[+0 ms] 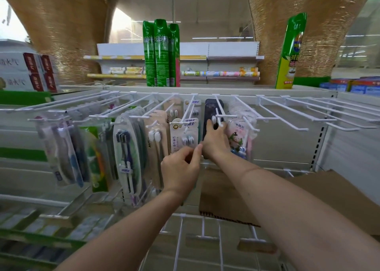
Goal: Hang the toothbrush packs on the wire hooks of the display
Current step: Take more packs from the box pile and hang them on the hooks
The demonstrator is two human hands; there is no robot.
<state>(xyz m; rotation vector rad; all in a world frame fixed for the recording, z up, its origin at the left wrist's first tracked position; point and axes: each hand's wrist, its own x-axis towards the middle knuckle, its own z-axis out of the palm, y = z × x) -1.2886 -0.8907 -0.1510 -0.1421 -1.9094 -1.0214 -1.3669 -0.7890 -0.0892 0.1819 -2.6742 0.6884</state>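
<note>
Your right hand (214, 141) holds one dark toothbrush pack (207, 114) at frame centre, fingers curled round it, forefinger up at its wire hook (221, 108). Your left hand (181, 168), just lower left, pinches the bottom of a white pack (184, 135). Three green spray cans (161, 52) stand together above; a fourth (291, 50) stands upper right. One cardboard box (224, 192) sits below.

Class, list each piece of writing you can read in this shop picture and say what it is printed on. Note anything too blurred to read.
"牙博士": header of the white and grey toothbrush pack hanging beside the left hand.
"幻海云感": down that same pack's left edge.
"有": yellow and green spray can on the right.
Too blurred: tall green spray cans, red and white boxes, pink cartoon pack, black pack gripped by the right hand.
</note>
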